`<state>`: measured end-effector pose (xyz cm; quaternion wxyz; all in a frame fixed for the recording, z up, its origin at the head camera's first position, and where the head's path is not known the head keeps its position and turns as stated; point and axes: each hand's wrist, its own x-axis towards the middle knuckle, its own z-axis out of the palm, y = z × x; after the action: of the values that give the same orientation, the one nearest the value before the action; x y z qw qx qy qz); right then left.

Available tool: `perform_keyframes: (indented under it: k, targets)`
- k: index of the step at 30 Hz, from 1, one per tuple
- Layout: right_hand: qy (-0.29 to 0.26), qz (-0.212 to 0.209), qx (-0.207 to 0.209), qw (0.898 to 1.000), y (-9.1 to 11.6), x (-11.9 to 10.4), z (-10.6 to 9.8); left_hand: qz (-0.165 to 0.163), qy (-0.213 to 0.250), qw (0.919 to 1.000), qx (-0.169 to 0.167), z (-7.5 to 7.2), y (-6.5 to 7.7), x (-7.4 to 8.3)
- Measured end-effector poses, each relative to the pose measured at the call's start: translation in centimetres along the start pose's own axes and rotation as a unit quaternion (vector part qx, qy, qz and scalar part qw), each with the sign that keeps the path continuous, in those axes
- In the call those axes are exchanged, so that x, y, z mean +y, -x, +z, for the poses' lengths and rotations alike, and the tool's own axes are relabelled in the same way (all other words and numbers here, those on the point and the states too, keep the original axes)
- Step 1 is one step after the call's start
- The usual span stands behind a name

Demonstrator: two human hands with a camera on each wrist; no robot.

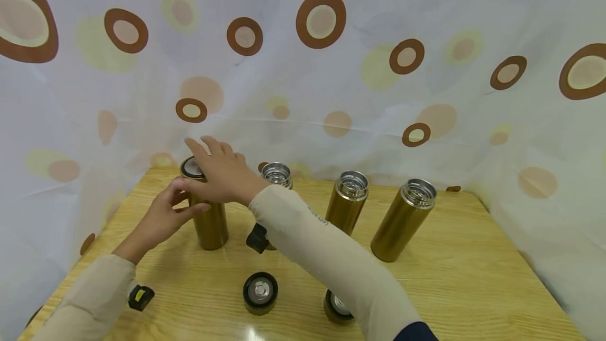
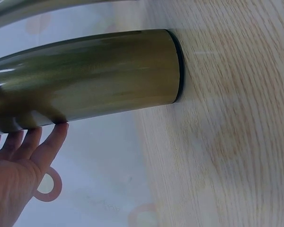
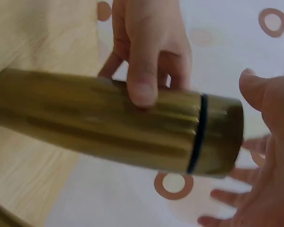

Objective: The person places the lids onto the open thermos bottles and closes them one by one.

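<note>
Your left hand (image 1: 163, 218) grips the golden bottle (image 1: 211, 229), which stands on the counter (image 1: 473, 283) just below your right hand (image 1: 228, 175). Those right fingers spread around the lid (image 3: 222, 137), perhaps touching; blur hides this. Best steady the body firmly, then close them evenly.

The person wears a long cream fabric right sleeve (image 1: 331, 249) with small dark lettering (image 1: 319, 217) on its upper edge, navy-blue cloth (image 1: 417, 332) at its upper-arm end and a small black block (image 1: 257, 238) beside its wrist end, and, left of it, a matching cream left sleeve (image 1: 90, 299) beside a yellow-patched black block (image 1: 141, 298).
</note>
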<state>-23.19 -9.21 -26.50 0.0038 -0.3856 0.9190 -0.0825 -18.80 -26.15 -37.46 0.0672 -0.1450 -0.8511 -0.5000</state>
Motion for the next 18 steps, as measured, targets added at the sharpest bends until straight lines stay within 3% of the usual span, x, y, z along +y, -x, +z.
perform_keyframes:
  k: [4, 8, 12, 18]
  targets:
    - [-0.03, -0.08, -0.047, 0.995, 0.0, 1.0, -1.1, -0.003, 0.013, 0.9999, -0.004, 0.0, 0.0, 0.1]
    - [-0.023, -0.128, -0.077, 0.989, 0.0, 1.4, -1.5, 0.0, 0.019, 0.9998, -0.004, 0.1, -0.1, 0.2]
    - [0.023, -0.137, -0.073, 0.988, -0.1, 1.4, -1.4, -0.002, 0.025, 0.9997, -0.004, 0.1, -0.1, 0.2]
    - [0.076, -0.11, -0.054, 0.99, 0.1, 0.8, -1.3, -0.003, 0.03, 0.9995, -0.006, 0.2, 0.1, 0.1]
